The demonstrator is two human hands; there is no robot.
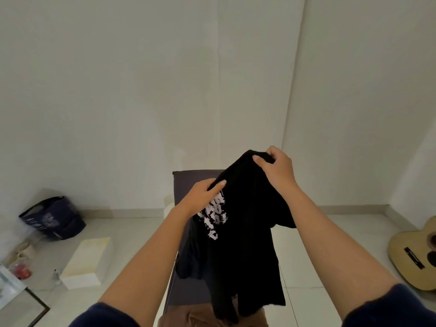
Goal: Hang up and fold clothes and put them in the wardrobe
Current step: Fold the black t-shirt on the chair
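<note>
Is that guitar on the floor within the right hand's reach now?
Probably not: the right hand is busy gripping the black shirt, and the guitar lies well off to the side.

A black T-shirt (243,232) with a broken white print on its 10 o'clock side hangs lifted in the air. It is bunched at the top, and its crumpled body droops toward 6 o'clock. A brown cloth (200,317) lies rumpled under its hem, at 6 o'clock.

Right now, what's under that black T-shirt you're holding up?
A dark grey pad lies below the black T-shirt, with brown cloth at its near end. The shirt hides the pad's middle, so anything there is unseen.
</note>
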